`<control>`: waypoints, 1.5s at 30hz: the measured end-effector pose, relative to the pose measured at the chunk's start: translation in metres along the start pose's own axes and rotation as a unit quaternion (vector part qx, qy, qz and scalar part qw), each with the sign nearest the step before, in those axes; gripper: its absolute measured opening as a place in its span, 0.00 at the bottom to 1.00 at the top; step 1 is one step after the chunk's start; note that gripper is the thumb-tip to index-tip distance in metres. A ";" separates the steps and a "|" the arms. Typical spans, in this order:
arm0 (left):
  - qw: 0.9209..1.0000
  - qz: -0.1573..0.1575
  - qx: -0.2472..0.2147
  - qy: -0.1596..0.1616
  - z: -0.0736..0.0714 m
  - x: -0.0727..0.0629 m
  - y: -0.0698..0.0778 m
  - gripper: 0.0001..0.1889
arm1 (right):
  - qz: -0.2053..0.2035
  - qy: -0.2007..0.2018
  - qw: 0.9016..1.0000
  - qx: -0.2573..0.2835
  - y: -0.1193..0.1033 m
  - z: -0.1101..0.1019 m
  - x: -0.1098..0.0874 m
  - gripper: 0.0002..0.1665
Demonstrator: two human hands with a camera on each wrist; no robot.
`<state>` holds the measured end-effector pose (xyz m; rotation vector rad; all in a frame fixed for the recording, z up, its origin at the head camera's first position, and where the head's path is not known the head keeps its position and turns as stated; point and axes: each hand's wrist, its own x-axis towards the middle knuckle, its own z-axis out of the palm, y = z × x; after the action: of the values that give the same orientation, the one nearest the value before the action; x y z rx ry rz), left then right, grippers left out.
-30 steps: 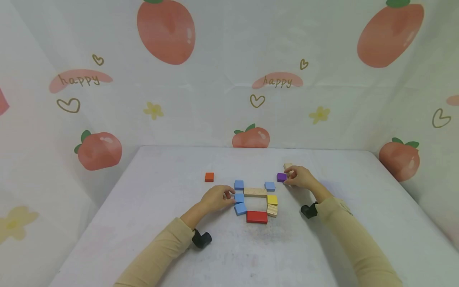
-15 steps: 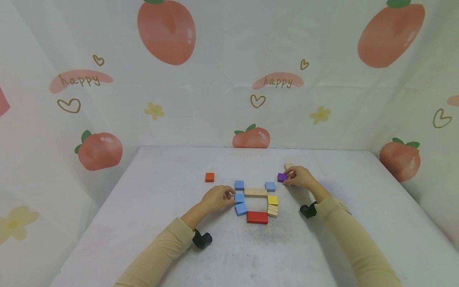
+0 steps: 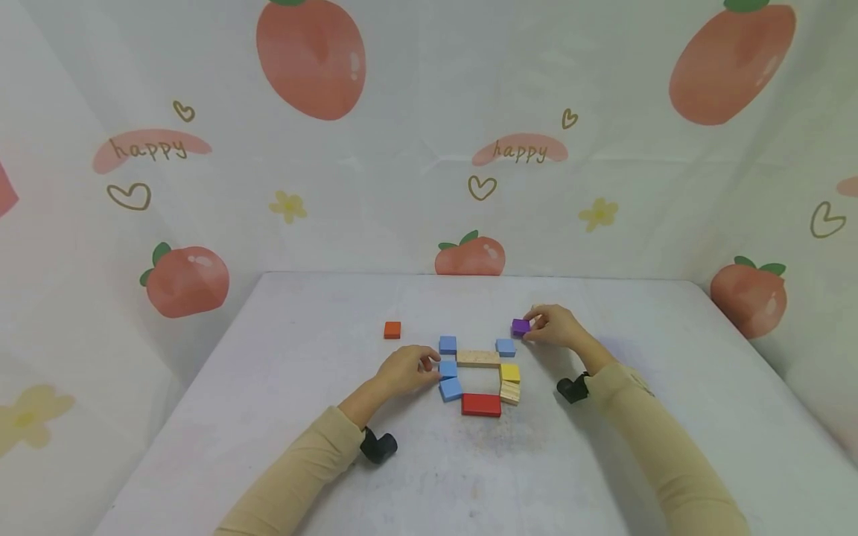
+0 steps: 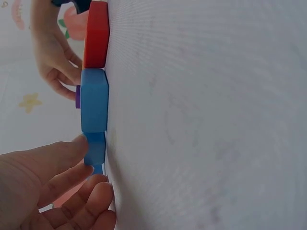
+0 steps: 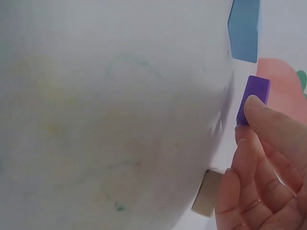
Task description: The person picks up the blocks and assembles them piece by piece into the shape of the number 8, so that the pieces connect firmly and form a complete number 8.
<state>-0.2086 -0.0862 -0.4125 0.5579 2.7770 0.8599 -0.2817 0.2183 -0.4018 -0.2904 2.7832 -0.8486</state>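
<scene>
My right hand (image 3: 555, 327) pinches a small purple block (image 3: 520, 327) between thumb and fingers; in the right wrist view the thumb lies across the face of the purple block (image 5: 254, 96). Behind this hand a plain wooden block (image 5: 207, 192) is mostly hidden in the head view. My left hand (image 3: 404, 370) grips the middle blue block (image 3: 447, 369) at its left side, the thumb at its near edge and the index finger at its far edge. Another blue block (image 3: 451, 389) adjoins it in front, and a third blue block (image 3: 447, 345) lies behind.
A long wooden block (image 3: 478, 359), a yellow block (image 3: 510, 373), a striped wooden block (image 3: 509, 392) and a red block (image 3: 481, 405) form a ring with the blue ones. One more blue block (image 3: 506, 348) lies at the back right, an orange block (image 3: 392, 330) at the back left.
The right hand has shifted slightly left and away from the body, carrying the purple block off from beside the wooden one. My left hand keeps its place at the blue block.
</scene>
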 end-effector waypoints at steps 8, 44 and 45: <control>1.000 -0.003 -0.001 0.001 0.000 0.000 0.000 0.14 | 0.004 -0.005 1.000 0.002 -0.007 0.000 0.002 0.22; 1.000 0.012 0.004 0.005 0.002 0.000 -0.002 0.15 | -0.056 -0.056 0.996 -0.031 -0.016 0.005 0.023 0.21; 1.000 0.012 0.005 0.005 0.001 0.000 -0.002 0.15 | -0.055 -0.058 0.996 -0.032 -0.017 0.005 0.024 0.21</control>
<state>-0.2092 -0.0867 -0.4148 0.5921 2.7903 0.8572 -0.3010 0.1963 -0.4000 -0.4921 2.7095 -0.7411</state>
